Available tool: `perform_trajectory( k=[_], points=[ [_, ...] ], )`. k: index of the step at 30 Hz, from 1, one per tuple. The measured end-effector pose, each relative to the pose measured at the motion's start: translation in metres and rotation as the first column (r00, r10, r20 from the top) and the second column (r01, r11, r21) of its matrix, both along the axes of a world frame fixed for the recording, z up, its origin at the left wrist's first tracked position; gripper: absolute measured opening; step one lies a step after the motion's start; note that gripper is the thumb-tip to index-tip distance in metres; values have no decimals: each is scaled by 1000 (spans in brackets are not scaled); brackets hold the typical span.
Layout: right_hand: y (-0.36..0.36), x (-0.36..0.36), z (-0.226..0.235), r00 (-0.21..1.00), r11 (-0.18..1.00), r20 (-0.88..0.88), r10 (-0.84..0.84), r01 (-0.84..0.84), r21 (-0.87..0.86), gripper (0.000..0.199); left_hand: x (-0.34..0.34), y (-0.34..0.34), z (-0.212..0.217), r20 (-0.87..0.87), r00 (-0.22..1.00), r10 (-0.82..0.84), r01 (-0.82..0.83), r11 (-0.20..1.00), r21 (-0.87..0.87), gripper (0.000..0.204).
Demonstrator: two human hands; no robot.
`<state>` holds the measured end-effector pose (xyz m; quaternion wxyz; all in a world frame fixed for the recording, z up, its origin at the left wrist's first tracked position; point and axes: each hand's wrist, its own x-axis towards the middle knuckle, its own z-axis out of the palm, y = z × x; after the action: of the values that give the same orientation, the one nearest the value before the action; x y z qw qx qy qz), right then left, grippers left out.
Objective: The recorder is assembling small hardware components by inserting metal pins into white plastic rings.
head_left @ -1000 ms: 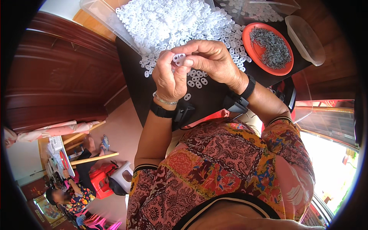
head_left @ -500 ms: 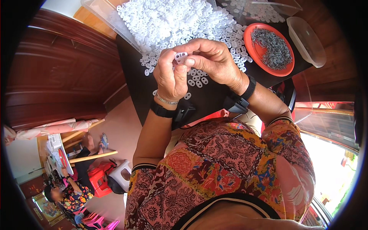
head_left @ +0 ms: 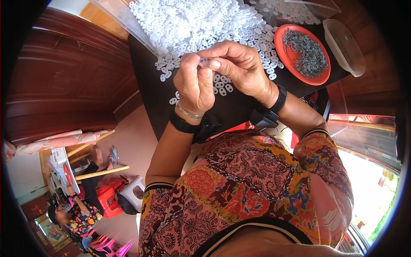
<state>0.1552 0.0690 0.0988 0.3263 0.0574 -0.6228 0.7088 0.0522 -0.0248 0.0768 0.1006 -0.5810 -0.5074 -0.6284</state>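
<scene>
Both hands meet above the dark table, pinching one small white plastic oval piece with two holes (head_left: 203, 62). My left hand (head_left: 192, 88) holds it between thumb and fingers. From the right, the thumb and forefinger of my right hand (head_left: 246, 70) close on it too, covering much of it. Whether a smaller part is between the fingertips, I cannot tell. Just beyond the hands spreads a large heap of the same white pieces (head_left: 197, 25). To the right of the heap, an orange-red plate (head_left: 291, 55) bears a pile of small grey metal-looking parts (head_left: 309, 62).
A clear plastic tub (head_left: 344, 47) lies right of the plate. Several loose white pieces (head_left: 221, 85) are scattered on the black tabletop (head_left: 160, 105). At far left, another person (head_left: 81, 214) sits at a table beside a red stool (head_left: 109, 199). Dark wooden panelling (head_left: 72, 73) stands left.
My hands stay together around the white piece and have shifted slightly. The right thumb has slid farther over it, so less of the piece shows.
</scene>
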Motion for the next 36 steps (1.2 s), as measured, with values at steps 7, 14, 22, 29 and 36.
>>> perform_trajectory(
  k=[7, 14, 22, 29, 36],
  points=[
    [2, -2, -3, 1000, 1000, 9, 10, -10, -5, 18, -3, 2, -3, 22, 999, 31, -30, 999, -46, 20],
    [11, -13, -10, 998, 1000, 55, -2, 2, -9, 23, -4, 9, -6, 205, 979, -2, 15, 998, -59, 27],
    [22, -12, -18, 998, 998, 69, 9, -13, 66, 23, -4, 13, -6, 297, 954, -24, 63, 991, -120, 25],
    [21, -18, -19, 996, 997, 58, -73, 71, 36, 18, -14, 17, -12, 618, 782, -87, 207, 970, -125, 18],
    [23, -15, -18, 904, 904, 268, -332, 225, 363, 17, -13, 16, -10, 726, 675, -134, 268, 961, -72, 17]
  ],
)
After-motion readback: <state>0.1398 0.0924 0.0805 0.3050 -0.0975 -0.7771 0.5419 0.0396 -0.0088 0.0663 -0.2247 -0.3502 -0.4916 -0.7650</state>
